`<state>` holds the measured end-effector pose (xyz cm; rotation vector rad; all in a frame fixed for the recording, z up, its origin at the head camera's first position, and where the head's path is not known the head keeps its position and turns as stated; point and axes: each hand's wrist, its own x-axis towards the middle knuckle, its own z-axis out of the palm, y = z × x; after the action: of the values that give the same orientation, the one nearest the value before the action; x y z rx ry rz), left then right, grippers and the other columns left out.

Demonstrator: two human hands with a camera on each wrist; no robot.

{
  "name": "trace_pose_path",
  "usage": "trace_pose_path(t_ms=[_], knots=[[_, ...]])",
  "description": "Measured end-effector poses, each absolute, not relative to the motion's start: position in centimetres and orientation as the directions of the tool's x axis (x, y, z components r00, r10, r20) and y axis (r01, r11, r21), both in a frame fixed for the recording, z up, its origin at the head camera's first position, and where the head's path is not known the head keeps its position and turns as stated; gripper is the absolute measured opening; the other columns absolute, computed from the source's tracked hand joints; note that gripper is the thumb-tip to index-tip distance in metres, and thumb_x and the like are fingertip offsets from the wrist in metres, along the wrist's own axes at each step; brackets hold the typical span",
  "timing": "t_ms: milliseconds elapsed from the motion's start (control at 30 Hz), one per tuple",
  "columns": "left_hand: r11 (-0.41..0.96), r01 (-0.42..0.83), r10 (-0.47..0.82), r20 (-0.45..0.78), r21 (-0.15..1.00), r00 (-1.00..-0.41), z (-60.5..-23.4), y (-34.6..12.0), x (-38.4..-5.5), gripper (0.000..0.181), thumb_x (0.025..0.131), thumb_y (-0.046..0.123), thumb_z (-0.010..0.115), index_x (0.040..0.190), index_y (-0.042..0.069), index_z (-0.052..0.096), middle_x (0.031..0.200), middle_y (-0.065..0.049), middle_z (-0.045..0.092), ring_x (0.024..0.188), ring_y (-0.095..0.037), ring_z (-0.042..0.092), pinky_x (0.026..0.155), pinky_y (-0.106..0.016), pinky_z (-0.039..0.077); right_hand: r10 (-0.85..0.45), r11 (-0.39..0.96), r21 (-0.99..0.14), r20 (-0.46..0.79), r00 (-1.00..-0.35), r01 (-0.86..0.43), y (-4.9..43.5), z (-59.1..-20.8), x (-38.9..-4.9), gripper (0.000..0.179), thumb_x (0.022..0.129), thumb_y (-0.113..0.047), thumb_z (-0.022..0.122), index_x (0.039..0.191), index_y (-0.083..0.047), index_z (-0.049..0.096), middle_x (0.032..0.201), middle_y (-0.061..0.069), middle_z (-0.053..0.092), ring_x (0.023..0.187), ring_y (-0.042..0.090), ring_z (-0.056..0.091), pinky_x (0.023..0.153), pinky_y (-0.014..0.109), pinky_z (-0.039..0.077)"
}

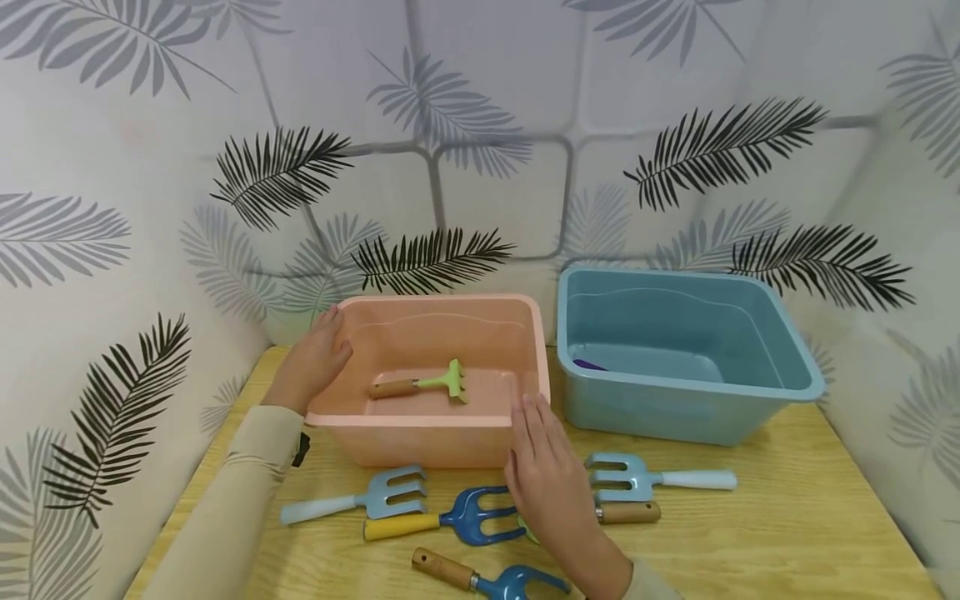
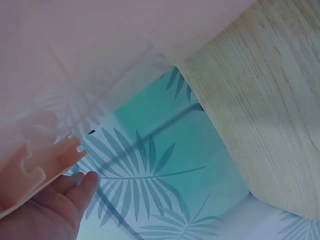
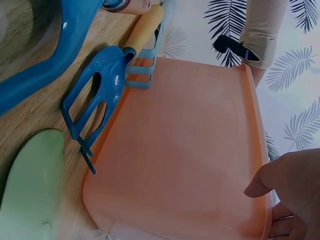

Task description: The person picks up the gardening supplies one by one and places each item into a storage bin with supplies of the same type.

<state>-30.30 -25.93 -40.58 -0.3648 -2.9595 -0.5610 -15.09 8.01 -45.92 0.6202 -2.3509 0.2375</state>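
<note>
A pink plastic bin (image 1: pixel 427 446) stands on the table, with a green rake with a wooden handle (image 1: pixel 454 382) lying inside. My left hand (image 1: pixel 315 358) grips the bin's left rim, thumb on the inner side. At the front right corner, my right hand (image 1: pixel 551 483) holds the rim; the right wrist view shows its thumb (image 3: pixel 260 184) against the outer wall and the fingers over the edge. Just in front of the bin lie a light blue hand fork (image 1: pixel 393 493) and a blue fork with a yellow handle (image 1: pixel 472 517).
To the right stands a blue bin (image 1: pixel 675 408) with a purple item (image 1: pixel 588 365) inside. Nearer lie another light blue fork (image 1: pixel 633 477), a wooden handle (image 1: pixel 630 512), and a blue fork with a wooden handle (image 1: pixel 450 570). A leaf-patterned curtain (image 1: pixel 480 192) hangs behind the table (image 1: pixel 810 525).
</note>
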Motion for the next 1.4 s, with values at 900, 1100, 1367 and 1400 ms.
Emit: trace_pose_path(t_ms=[900, 1100, 1367, 1400], knots=[[0.841, 0.501, 0.522, 0.553, -0.206, -0.649, -36.6, -18.8, -24.7, 0.022, 0.088, 0.011, 0.051, 0.101, -0.005, 0.058, 0.097, -0.020, 0.059, 0.085, -0.030, 0.061, 0.075, -0.038, 0.051, -0.367, 0.824, -0.235, 0.472, -0.802, -0.516, 27.8, -38.0, -21.0, 0.042, 0.094, -0.019, 0.055, 0.131, 0.000, 0.050, 0.132, 0.023, 0.048, 0.098, 0.034, 0.060, 0.072, 0.050, 0.048], [0.778, 0.607, 0.578, 0.558, -0.160, -0.595, -37.1, -11.4, -21.3, 0.041, 0.092, 0.021, 0.052, 0.121, -0.008, 0.055, 0.127, -0.023, 0.052, 0.120, -0.032, 0.048, 0.102, -0.039, 0.035, -0.169, 0.893, -0.357, 0.298, -0.940, -0.274, 34.7, -38.0, -22.7, 0.052, 0.099, -0.032, 0.041, 0.138, 0.003, 0.038, 0.138, 0.032, 0.033, 0.108, 0.047, 0.050, 0.081, 0.061, 0.038], [0.735, 0.632, 0.658, 0.481, -0.245, -0.579, -38.8, -3.6, -20.3, 0.054, 0.097, 0.036, 0.044, 0.133, -0.004, 0.046, 0.137, -0.017, 0.046, 0.129, -0.027, 0.039, 0.106, -0.036, 0.028, -0.041, 0.918, -0.382, 0.173, -0.984, -0.105, 39.2, -39.1, -24.0, 0.063, 0.100, -0.031, 0.035, 0.139, 0.015, 0.018, 0.141, 0.038, 0.016, 0.129, 0.053, 0.014, 0.099, 0.064, 0.016], [0.738, 0.618, 0.660, 0.481, -0.271, -0.578, -39.0, -2.7, -20.4, 0.056, 0.097, 0.039, 0.043, 0.133, -0.003, 0.046, 0.136, -0.016, 0.047, 0.128, -0.026, 0.040, 0.106, -0.036, 0.029, -0.033, 0.918, -0.385, 0.168, -0.985, -0.096, 39.3, -39.3, -24.2, 0.063, 0.100, -0.030, 0.036, 0.138, 0.017, 0.018, 0.140, 0.039, 0.017, 0.128, 0.054, 0.016, 0.099, 0.064, 0.017]])
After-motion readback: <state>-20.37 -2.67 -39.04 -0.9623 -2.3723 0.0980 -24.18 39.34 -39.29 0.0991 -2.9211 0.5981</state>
